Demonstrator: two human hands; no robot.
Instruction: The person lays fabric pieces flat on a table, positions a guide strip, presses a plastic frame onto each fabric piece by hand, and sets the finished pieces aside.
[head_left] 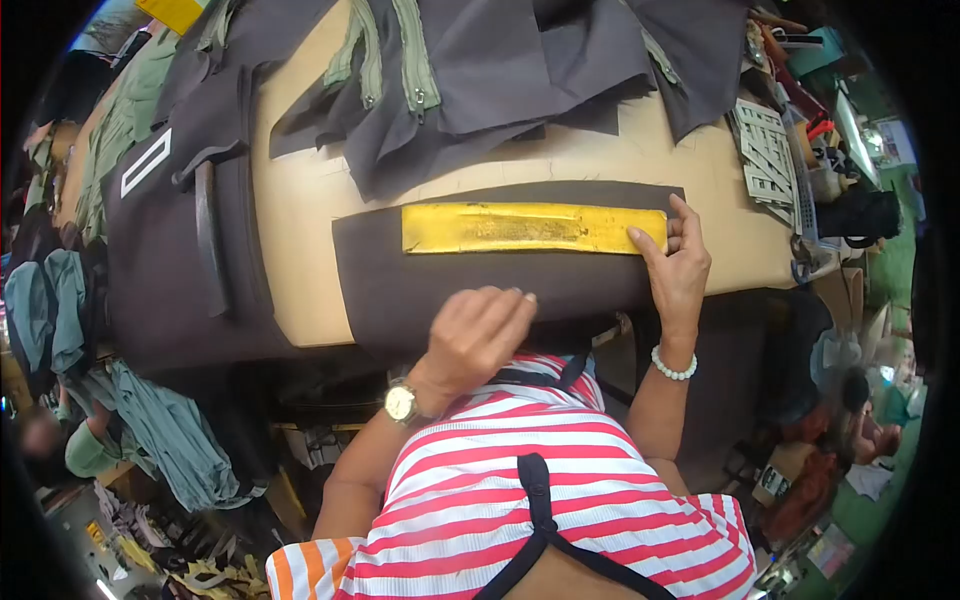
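Note:
A flat, worn yellow strip (480, 228) with dark smudges along its middle lies on a dark fabric panel (390, 290) on the table. My right hand (680, 262) grips the strip's right end, thumb on top and fingers around the far corner. Just below the strip, over the panel's near edge, is my left hand (478, 335), closed with its fingers curled in. Whatever it may hold is hidden from view. A watch is on the left wrist and a beaded bracelet on the right.
Dark fabric pieces with green zippers (418, 70) spread across the back of the tan table (300, 260). To the left, dark cloth (150, 260) carries a curved dark tool (209, 240) and a white rectangular frame (147, 163). Pale slatted pieces (765, 155) lie right; a person is at far left.

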